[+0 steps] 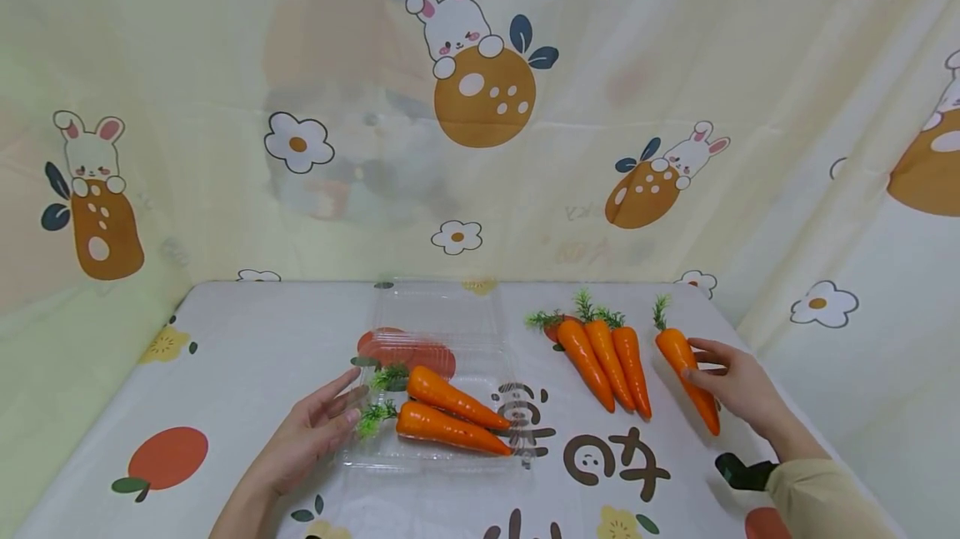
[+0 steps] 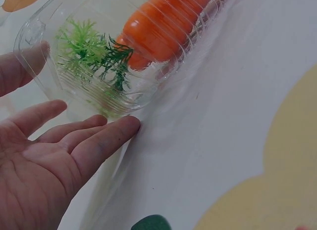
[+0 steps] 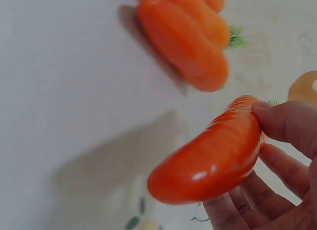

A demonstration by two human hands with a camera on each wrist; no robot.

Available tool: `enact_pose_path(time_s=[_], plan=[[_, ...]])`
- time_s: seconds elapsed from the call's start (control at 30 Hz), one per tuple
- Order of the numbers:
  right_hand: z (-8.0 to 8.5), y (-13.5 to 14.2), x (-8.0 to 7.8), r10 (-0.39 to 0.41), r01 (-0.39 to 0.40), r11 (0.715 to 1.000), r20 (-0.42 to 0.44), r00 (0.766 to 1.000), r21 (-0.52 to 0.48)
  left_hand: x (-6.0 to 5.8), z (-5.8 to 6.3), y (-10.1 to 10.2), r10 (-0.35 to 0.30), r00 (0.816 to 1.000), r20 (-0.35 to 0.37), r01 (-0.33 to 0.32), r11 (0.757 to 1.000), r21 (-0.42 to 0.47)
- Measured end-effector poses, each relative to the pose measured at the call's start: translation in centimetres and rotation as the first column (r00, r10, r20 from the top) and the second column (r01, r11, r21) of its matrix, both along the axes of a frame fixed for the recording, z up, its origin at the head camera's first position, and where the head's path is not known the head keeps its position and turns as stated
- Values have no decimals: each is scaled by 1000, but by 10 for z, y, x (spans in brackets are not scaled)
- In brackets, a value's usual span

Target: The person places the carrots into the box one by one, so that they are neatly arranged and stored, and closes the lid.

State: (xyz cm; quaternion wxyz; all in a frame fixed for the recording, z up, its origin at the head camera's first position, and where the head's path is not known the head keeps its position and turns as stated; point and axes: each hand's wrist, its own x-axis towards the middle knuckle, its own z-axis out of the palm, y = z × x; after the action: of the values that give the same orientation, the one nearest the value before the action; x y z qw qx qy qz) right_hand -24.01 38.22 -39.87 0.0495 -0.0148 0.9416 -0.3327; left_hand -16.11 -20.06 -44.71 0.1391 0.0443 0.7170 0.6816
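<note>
My right hand [image 1: 742, 389] pinches an orange toy carrot [image 1: 677, 350] with a green leafy top between thumb and fingers. The right wrist view shows this carrot raised off the tabletop, its shadow lying below. At the left end of a clear plastic clamshell box [image 1: 435, 465] is my left hand [image 1: 307, 437], fingers loosely extended. In the left wrist view its thumb and fingertips are at the box's end wall; firm contact cannot be made out. The box's lid [image 1: 437, 311] lies back. Inside are two carrots [image 1: 453, 429], leaves toward my left hand and tips to the right.
Three more carrots [image 1: 602, 356] lie side by side on the table between the box and my right hand, leaves toward the back. A patterned cloth [image 1: 247, 372] covers the table. Behind hangs a curtain [image 1: 360, 64] with printed rabbits.
</note>
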Motion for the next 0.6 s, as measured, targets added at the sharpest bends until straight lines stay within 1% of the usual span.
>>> enact_pose_path(time_s=[0.1,0.23,0.47,0.6], plan=[[10,-7,1,31,-31,999,-38,999,-15,0,0,-1,-13,1000,-7,14,1000,10],[25,-23,0,76,-77,997,-86,993,-7,-1,0,-2,-23,1000,-13,23,1000,18],[49,-59,-2,156,-157,988,-124,980,3,-1,-1,-2,-23,1000,-15,23,1000,15],[59,-79,-5,218,-221,975,-140,966,-7,0,-1,-1,-22,1000,-16,23,1000,15]])
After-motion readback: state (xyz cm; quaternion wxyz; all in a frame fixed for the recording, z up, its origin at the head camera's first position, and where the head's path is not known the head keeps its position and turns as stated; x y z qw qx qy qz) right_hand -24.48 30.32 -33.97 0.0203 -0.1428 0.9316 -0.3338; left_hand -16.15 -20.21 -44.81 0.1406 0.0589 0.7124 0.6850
